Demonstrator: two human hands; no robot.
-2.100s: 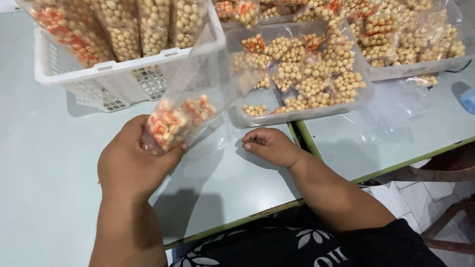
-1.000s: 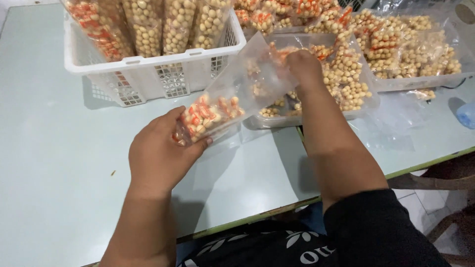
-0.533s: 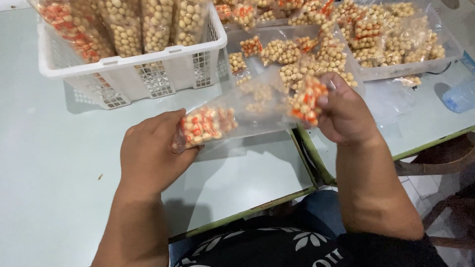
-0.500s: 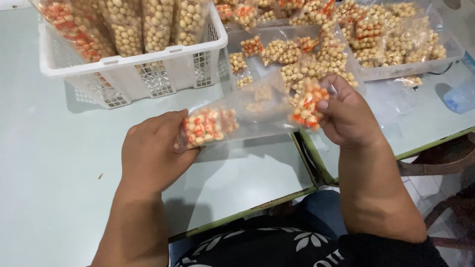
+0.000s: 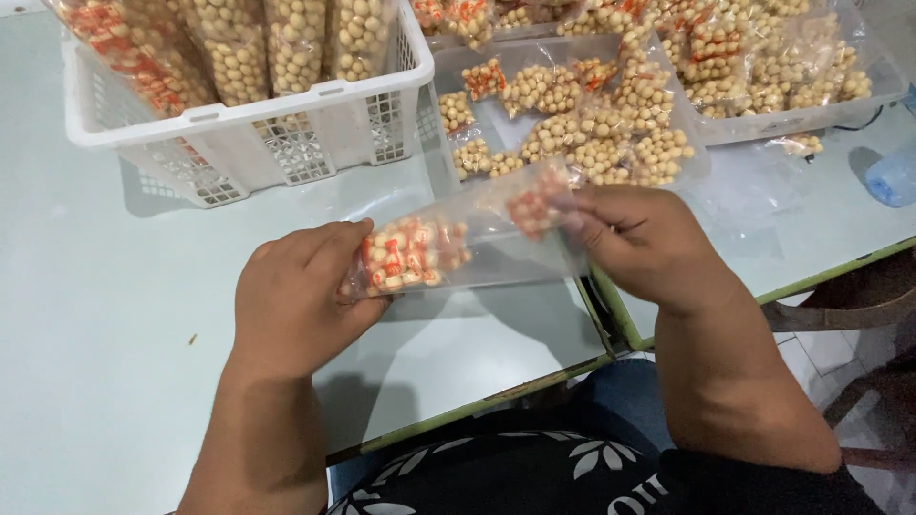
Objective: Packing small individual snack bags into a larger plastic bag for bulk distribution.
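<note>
My left hand (image 5: 301, 300) grips the bottom end of a long clear plastic bag (image 5: 477, 253), where one small packet of red-and-cream snack balls (image 5: 410, 256) lies. My right hand (image 5: 644, 243) is at the bag's open mouth and pushes a second small snack packet (image 5: 534, 202) into it, fingers closed around the packet and the bag's edge. The bag lies nearly level above the pale green table (image 5: 114, 315).
A white slotted basket (image 5: 258, 129) of upright filled bags stands at the back left. Clear trays (image 5: 572, 124) of small snack packets sit behind my hands, another tray (image 5: 811, 81) at the back right. A blue object (image 5: 892, 176) lies at the right edge, near loose empty bags (image 5: 763, 205).
My right hand reached into the tray, picked up a small packet, and has brought it to the bag's mouth, now partly inside. My left hand kept hold of the bag's bottom.
</note>
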